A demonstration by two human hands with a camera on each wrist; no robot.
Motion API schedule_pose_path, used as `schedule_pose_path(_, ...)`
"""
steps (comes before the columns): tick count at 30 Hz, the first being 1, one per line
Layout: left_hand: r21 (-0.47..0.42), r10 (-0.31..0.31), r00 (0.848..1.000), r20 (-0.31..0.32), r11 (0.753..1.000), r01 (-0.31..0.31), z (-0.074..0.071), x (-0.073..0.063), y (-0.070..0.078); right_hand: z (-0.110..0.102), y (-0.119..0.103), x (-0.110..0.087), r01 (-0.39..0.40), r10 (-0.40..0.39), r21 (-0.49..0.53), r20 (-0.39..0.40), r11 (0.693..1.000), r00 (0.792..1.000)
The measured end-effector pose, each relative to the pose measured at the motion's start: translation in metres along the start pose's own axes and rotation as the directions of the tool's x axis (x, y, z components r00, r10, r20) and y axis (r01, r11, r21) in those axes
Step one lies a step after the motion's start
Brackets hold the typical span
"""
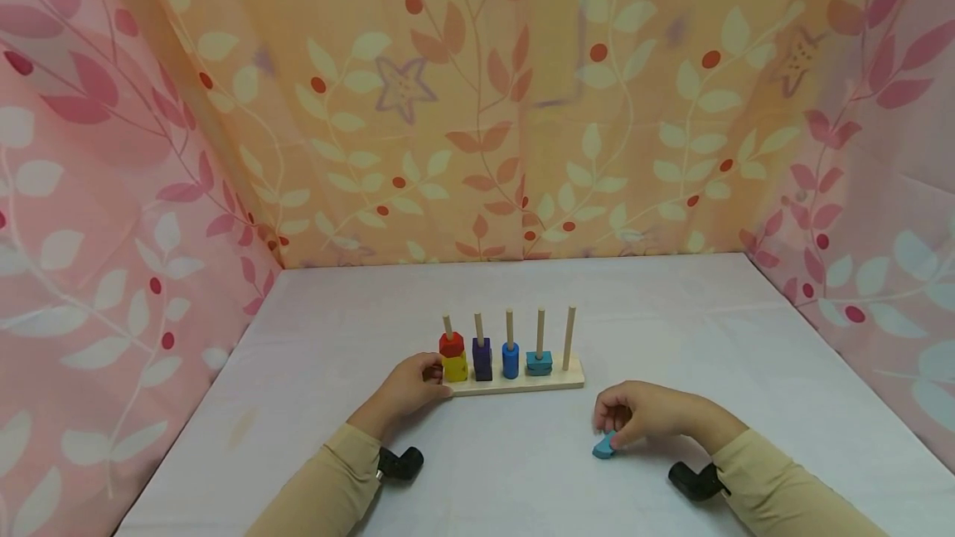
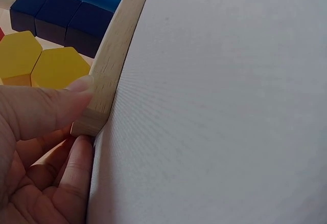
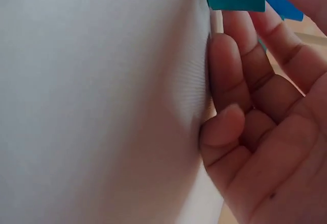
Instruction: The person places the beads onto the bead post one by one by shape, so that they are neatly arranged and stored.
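A wooden peg stacker [image 1: 515, 389] stands on the table, its pegs in a row. My left hand [image 1: 406, 388] grips its left end, the thumb [image 2: 76, 93] on the front edge of the base. Yellow hexagonal blocks [image 1: 455, 368] with a red block [image 1: 451, 345] on top are beside these fingers. Dark blue square blocks [image 1: 482, 360], blue round blocks [image 1: 511, 360] and teal blocks [image 1: 539, 363] sit on the following pegs. To the right and nearer, my right hand [image 1: 656, 413] pinches a loose teal block [image 1: 604, 447] low over the cloth, thumb on its near side.
The rightmost peg [image 1: 569, 338] shows wood along its whole length. White cloth [image 1: 485, 471] covers the table. Patterned curtains [image 1: 477, 106] close off the back and both sides. A black wrist camera [image 1: 694, 481] hangs by each sleeve.
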State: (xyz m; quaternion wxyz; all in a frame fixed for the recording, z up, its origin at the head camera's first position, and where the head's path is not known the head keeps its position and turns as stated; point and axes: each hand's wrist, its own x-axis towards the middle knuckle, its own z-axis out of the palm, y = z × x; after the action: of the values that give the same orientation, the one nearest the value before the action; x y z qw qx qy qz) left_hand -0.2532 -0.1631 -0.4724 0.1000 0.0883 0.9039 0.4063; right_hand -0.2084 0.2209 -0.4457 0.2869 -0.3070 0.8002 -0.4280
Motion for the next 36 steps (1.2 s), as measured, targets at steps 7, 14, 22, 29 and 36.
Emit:
schedule_pose_path(7,0.006,0.012,1.0,-0.005,1.0,-0.012,0.0,0.001,0.0,0.001,0.001,0.0,-0.028,0.027,-0.095,-0.005,0.995,1.0)
schedule_pose_path(14,0.014,0.013,1.0,-0.004,1.0,-0.013,0.001,0.002,-0.001,-0.009,-0.005,0.0,-0.006,0.0,-0.15,-0.038,0.989,0.999)
schedule_pose_path(22,0.015,0.011,1.0,0.008,1.0,-0.011,0.003,0.0,-0.005,-0.046,-0.036,0.002,0.061,-0.084,-0.102,-0.238,0.993,0.968)
schedule_pose_path(29,0.026,0.043,0.999,0.014,0.999,-0.043,0.003,0.001,-0.006,-0.075,-0.07,0.01,0.097,-0.157,-0.15,-0.467,0.984,0.87)
schedule_pose_path(36,0.029,0.048,0.999,0.005,0.998,-0.048,0.001,0.0,-0.002,-0.073,-0.093,0.035,0.154,-0.214,-0.153,-0.557,0.976,0.803)
